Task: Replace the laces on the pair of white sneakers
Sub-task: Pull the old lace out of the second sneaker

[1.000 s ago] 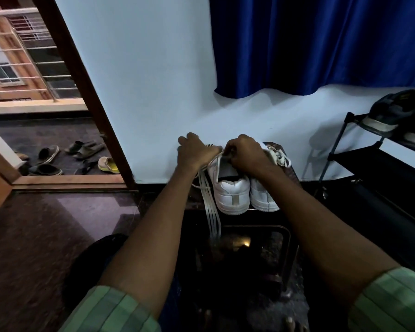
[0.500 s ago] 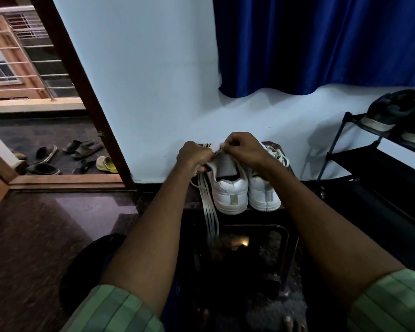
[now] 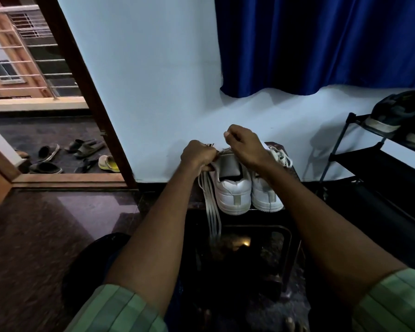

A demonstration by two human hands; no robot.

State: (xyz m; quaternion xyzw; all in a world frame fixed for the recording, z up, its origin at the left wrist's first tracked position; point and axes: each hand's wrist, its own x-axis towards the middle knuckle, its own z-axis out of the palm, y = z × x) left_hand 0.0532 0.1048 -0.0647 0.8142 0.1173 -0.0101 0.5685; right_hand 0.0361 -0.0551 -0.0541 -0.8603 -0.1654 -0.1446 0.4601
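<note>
Fingers on both hands are curled tight; the left hand [image 3: 198, 153] is gripping the bundle of laces [image 3: 211, 200] right at the left sneaker's [image 3: 233, 188] collar, and the right hand [image 3: 246, 147] is pinching something small up by its thumb, probably a lace end, though it's too tiny to say for sure; no open fingers anywhere.

What's changing: over the last second the right hand has been lifting up and away from the tongue, going from pressed down on the shoe to hovering above it, so to me it's pulling a length of lace through an eyelet; the left hand has barely been moving, just anchoring the shoe and the loose strands. That reads like lacing is underway on the left sneaker, early-ish, since a lot of lace is hanging free.

Where stuff is sitting: both sneakers are standing side by side, heels toward the camera, on a dark stool [image 3: 290, 236] against the wall; the left one is directly under and between the two hands, touching the left one; the free strands are dangling off the stool's edge beside it; the right sneaker [image 3: 267, 195] is just beside it, under the right wrist, with its own lace [image 3: 282, 156] bunched up top, so it's either done or waiting.
</note>
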